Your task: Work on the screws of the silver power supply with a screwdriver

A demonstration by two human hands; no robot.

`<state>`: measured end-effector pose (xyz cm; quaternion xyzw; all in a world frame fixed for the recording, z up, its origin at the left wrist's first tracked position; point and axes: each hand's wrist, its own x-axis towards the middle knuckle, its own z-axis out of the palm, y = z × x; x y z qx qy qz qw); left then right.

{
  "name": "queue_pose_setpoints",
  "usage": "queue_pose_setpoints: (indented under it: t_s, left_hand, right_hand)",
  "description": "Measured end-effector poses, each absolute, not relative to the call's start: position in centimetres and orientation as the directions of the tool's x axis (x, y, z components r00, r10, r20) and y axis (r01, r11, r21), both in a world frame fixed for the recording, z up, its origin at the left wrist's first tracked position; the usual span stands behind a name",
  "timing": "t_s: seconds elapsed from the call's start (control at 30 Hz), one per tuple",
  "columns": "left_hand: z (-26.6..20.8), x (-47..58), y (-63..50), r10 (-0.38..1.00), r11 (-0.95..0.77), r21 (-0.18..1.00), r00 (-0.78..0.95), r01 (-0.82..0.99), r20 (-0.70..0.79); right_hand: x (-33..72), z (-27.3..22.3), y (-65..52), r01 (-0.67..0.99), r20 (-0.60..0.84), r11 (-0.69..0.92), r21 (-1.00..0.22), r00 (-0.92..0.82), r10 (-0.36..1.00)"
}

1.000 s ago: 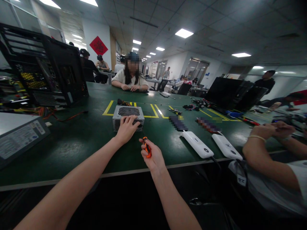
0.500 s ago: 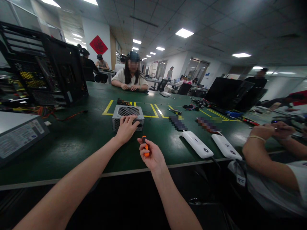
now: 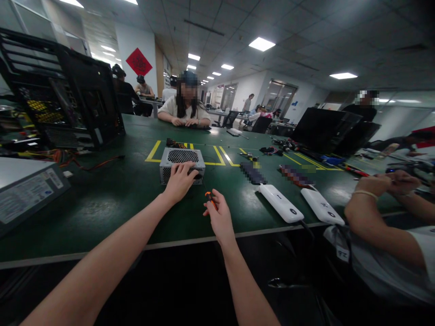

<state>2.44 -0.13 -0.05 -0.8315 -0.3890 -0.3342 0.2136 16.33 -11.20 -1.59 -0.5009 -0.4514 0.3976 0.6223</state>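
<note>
Head view: the right hand (image 3: 217, 210) has partly uncurled its fingers around a slim orange-and-black tool handle (image 3: 213, 203), suggesting a regrip; the left hand (image 3: 181, 183), half-curled, stays on the silver perforated metal box (image 3: 176, 156), ahead-left of the right hand.

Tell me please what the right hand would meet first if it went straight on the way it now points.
Probably the near right corner of the computer power supply that the left hand touches: the right hand points forward and slightly left. Depth is unclear, so it might miss.
</note>
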Motion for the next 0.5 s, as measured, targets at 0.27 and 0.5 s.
queue_pose_setpoints:
  t_s: [0.27,0.5]
  left_hand:
    - [-0.4,2.2,0.3,0.493,-0.614,-0.104,0.483,0.783,0.724]
    - [-0.5,2.1,0.4,0.469,-0.633,-0.097,0.480,0.768,0.742]
  right_hand:
    - [15.6,-0.3,-12.1,0.868,0.592,0.212,-0.448,0.110,0.799]
    - [15.2,-0.1,-11.9,0.938,0.666,0.203,-0.281,0.039,0.745]
